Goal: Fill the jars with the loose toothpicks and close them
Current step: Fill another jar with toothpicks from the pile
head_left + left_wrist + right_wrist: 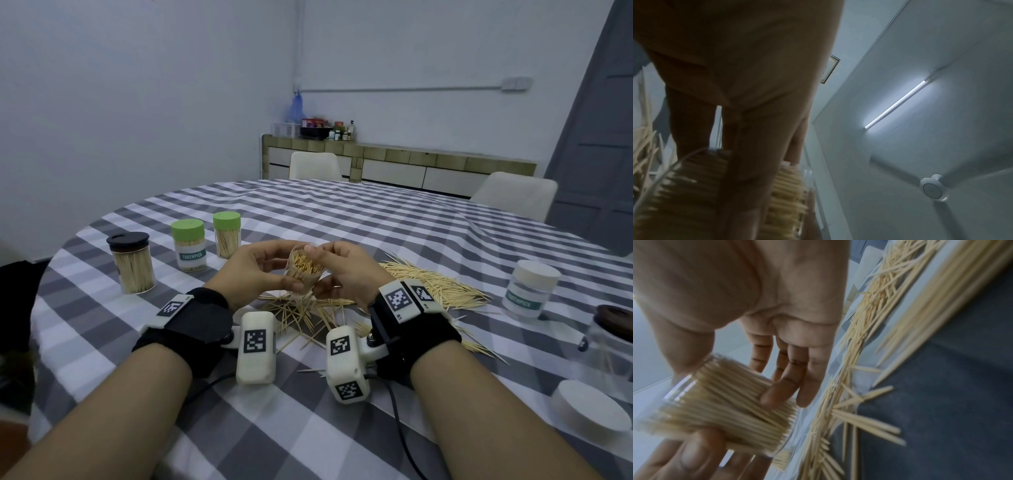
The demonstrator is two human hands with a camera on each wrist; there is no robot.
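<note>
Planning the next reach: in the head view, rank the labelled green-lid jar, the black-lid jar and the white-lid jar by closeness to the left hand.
1. labelled green-lid jar, just beyond left hand.
2. black-lid jar, further left.
3. white-lid jar, far right.

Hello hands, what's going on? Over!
Left hand grips open jar, nearly full. Right hand at its mouth. Loose toothpicks left on table. Nothing blocking.

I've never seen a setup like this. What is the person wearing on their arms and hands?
Bare hands and forearms, no sleeves. Each wrist has a black strap, left and right, carrying white boxes printed with black-and-white square codes. Black cables trail from them.
</note>
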